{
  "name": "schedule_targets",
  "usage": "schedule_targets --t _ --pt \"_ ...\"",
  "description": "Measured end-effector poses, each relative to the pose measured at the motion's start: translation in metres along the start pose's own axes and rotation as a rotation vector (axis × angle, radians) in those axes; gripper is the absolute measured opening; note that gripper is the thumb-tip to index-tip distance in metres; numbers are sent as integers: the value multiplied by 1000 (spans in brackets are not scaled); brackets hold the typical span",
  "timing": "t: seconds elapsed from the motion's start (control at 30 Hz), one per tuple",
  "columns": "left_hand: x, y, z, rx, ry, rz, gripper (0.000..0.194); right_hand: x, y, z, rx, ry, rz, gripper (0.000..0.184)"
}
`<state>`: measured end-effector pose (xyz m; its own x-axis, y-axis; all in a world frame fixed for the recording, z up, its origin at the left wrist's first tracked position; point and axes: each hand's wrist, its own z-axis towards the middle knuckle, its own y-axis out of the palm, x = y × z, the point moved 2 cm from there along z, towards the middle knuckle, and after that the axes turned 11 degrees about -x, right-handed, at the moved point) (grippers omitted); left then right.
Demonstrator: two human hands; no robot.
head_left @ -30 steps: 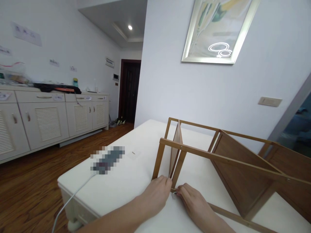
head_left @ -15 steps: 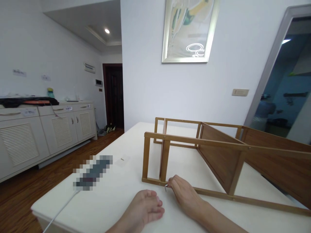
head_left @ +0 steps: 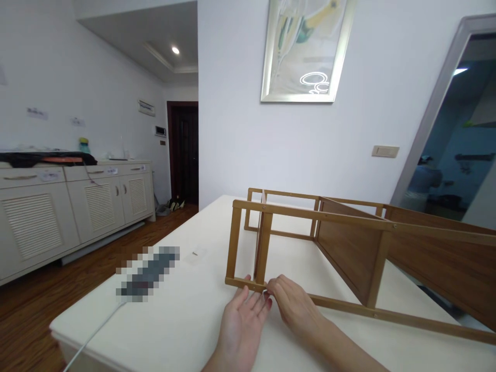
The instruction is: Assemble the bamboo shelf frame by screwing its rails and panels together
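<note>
A bamboo shelf frame [head_left: 318, 222] lies on its side on the white table [head_left: 182, 315]. My left hand [head_left: 243, 320] is open, palm up, fingers stretched toward the frame's lower rail [head_left: 248, 284]. My right hand [head_left: 294, 307] rests beside it with its fingers pinched on a small metal tool [head_left: 265, 294] at the rail, by the joint with the first upright panel. What the tool is, I cannot make out.
A blurred dark object [head_left: 149, 273] with a white cable [head_left: 95, 333] lies left on the table, and a small screw on a paper slip [head_left: 195, 254] lies behind it. White cabinets [head_left: 73, 206] line the left wall; a doorway [head_left: 457, 150] opens at right.
My left hand has turned from a loose fist resting on the table to an open palm-up hand near the rail. My right hand stays at the joint with the tool.
</note>
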<state>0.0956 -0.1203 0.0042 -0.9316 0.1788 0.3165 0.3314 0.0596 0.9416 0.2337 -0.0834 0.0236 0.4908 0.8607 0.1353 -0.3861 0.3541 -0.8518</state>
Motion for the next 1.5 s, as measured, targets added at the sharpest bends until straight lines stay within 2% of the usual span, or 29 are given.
schedule_targets --t 0.17,0.4,0.6,0.83,1.03,1.17,1.33,1.5 --pt "-9 -6 -11 39 64 -64 53 -15 -15 3 102 -42 -41 23" --pt "-11 -1 -18 -173 77 -35 79 -36 -24 0 104 -49 -93 29" --pt "-10 3 -23 -184 99 24 73 -35 -19 -1 120 -15 -126 29" --pt "-15 -1 -21 -238 120 -2 79 -34 -17 2 136 0 -93 26" --pt "-14 0 -22 -265 134 4 76 -34 -17 7 133 26 -80 22" --pt "-15 1 -22 -270 137 10 72 -34 -16 8 127 64 -81 17" --pt "-16 0 -21 -237 140 26 72 -33 -17 7 102 84 -56 23" --pt "-15 2 -21 -246 140 32 71 -34 -20 10 101 82 -46 20"
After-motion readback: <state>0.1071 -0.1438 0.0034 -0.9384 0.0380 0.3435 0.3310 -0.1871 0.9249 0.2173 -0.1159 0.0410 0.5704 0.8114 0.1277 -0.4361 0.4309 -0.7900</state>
